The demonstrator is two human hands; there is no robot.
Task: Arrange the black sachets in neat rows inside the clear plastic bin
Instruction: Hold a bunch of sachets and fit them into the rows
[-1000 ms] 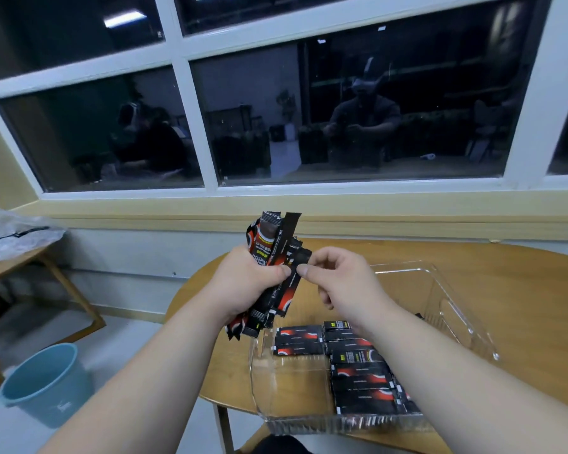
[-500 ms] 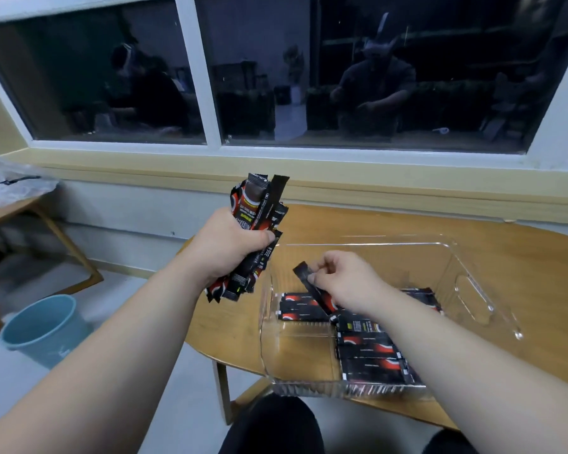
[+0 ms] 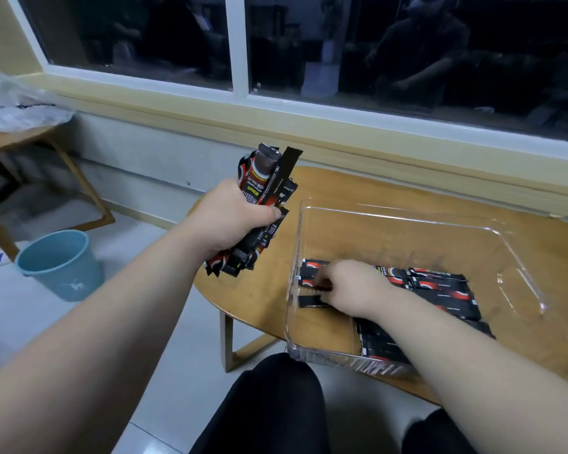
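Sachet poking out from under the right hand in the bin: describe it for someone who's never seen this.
Find the clear plastic bin on the wooden table and follow its left wall. The right hand reaches a short column of sachets there. The sachet is the one nearest the person: plain black, while the two beyond it show red marks.

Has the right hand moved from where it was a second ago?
Yes. The right hand went from the sachet bundle in the left hand down into the clear bin, now low by its left wall, holding a sachet.
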